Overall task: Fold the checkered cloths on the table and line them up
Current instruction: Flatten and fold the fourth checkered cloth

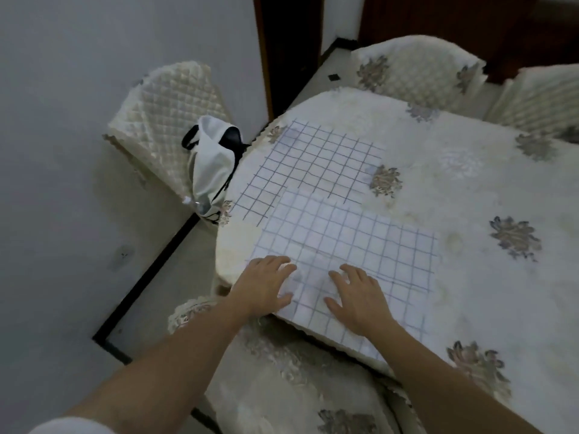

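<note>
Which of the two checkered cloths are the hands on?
The nearer white cloth with pale blue grid lines: the left hand and right hand lie flat on it. The white cloth with darker grey lines lies beyond, untouched.

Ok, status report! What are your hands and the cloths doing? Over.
Left hand and right hand open, pressing flat on near cloth. Both cloths spread flat. Near cloth overlaps far cloth at one corner.
</note>
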Tool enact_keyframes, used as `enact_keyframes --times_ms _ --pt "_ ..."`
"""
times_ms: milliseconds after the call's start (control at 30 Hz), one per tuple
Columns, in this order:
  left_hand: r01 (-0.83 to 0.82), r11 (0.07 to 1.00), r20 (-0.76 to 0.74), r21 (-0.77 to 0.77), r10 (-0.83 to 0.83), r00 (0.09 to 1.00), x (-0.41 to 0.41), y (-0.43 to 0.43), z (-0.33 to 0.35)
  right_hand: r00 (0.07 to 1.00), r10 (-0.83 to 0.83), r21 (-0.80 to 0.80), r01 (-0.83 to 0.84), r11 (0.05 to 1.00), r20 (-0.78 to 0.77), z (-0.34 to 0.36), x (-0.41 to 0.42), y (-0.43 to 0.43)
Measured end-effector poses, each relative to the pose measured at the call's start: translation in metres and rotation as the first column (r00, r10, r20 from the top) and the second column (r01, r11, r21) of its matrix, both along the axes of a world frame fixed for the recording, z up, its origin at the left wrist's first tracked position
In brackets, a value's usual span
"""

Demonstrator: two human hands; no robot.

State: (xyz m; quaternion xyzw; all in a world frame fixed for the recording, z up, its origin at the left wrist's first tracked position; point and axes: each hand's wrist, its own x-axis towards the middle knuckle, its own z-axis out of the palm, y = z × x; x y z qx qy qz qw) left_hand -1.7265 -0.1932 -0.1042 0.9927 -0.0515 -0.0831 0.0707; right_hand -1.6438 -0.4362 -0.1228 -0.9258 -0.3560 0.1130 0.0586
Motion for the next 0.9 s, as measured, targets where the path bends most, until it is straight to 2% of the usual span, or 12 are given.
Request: enact_keyframes --times_ms 133,233,333,433,533,700,900 --pt "0.151 0.988 -0.067 -0.029 -0.153 0.986 -0.003 0.011 -0.026 0.995 -0.097 -0.046 0.096 0.994 -0.029 -0.014 -0.029 -0.014" --pt "0.238 0.971 -0.046 0.032 -0.236 0.971 -0.008 0.018 -0.035 0.984 -0.165 -0.102 0.157 0.982 -0.074 -0.021 -0.046 -0.024" --pt "0.317 0.947 -0.065 0.055 -0.314 0.947 -0.013 0.028 -0.048 0.971 -0.234 -0.149 0.224 0.963 -0.053 -0.023 -0.065 -0.03" --pt "0.356 0.932 -0.104 0.071 -0.348 0.932 -0.015 0.033 -0.059 0.961 -0.259 -0.215 0.234 0.948 -0.094 -0.03 -0.078 -0.04" --pt "0.363 0.929 -0.149 0.073 -0.35 0.925 -0.016 0.033 -0.061 0.953 -0.29 -0.214 0.267 0.94 -0.087 -0.035 -0.086 -0.047" --pt "0.351 0.936 -0.132 0.034 -0.344 0.93 -0.011 0.034 -0.058 0.94 -0.336 -0.228 0.315 0.921 -0.057 -0.036 -0.088 -0.049" --pt "0.404 0.914 -0.089 -0.039 -0.406 0.909 -0.006 0.05 -0.051 0.955 -0.289 -0.12 0.281 0.952 -0.063 -0.035 -0.088 -0.064"
